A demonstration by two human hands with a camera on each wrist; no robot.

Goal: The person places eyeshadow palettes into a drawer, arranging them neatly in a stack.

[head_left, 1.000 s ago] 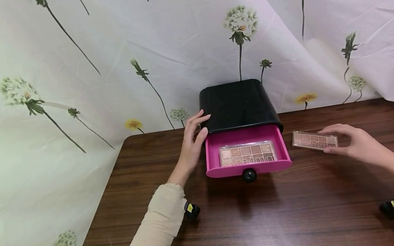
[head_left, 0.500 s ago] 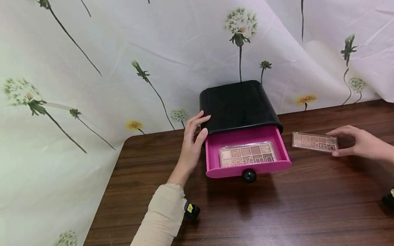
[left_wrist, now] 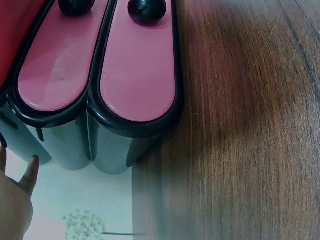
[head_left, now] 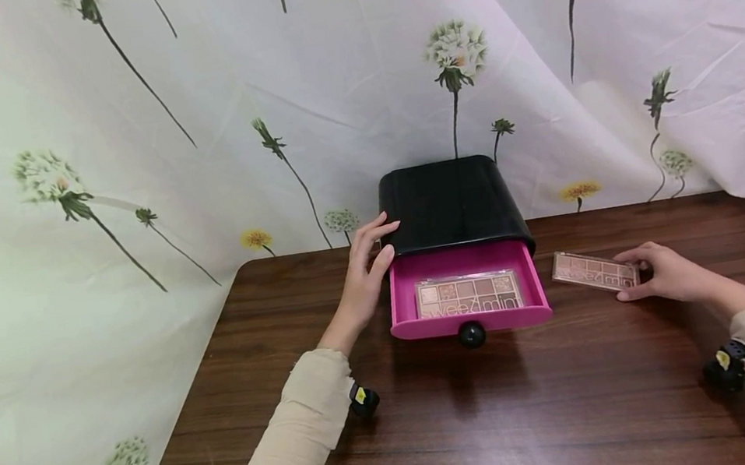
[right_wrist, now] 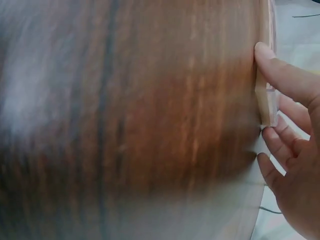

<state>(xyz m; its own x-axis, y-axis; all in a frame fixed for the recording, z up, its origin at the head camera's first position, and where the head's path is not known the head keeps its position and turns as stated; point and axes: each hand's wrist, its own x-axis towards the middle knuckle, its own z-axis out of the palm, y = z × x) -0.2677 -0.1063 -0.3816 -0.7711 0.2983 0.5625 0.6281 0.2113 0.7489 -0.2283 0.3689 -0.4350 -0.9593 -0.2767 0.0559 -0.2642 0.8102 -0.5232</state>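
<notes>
Our right hand [head_left: 668, 274] has shifted a little left, farther onto the right end of the makeup palette [head_left: 592, 269], which has stayed in nearly the same place. We hold that end narrowly, thumb at the near edge and fingers at the far one. The palette is right of the black box [head_left: 449, 203], just apart from it, slanted so that its left end sits farther away. Our left hand [head_left: 360, 277] has kept its place, fingers spread wide, resting against the left side of the box. We see the pink drawer [head_left: 472, 322] pulled out toward the near side, with a second palette [head_left: 469, 294] inside and a black knob [head_left: 472, 335] in front. Our left wrist view shows two more pink drawer fronts [left_wrist: 137, 75], both pushed in. We have brown wooden table [head_left: 510, 418] beneath everything and a dandelion-print cloth [head_left: 337, 72] on the far side.
</notes>
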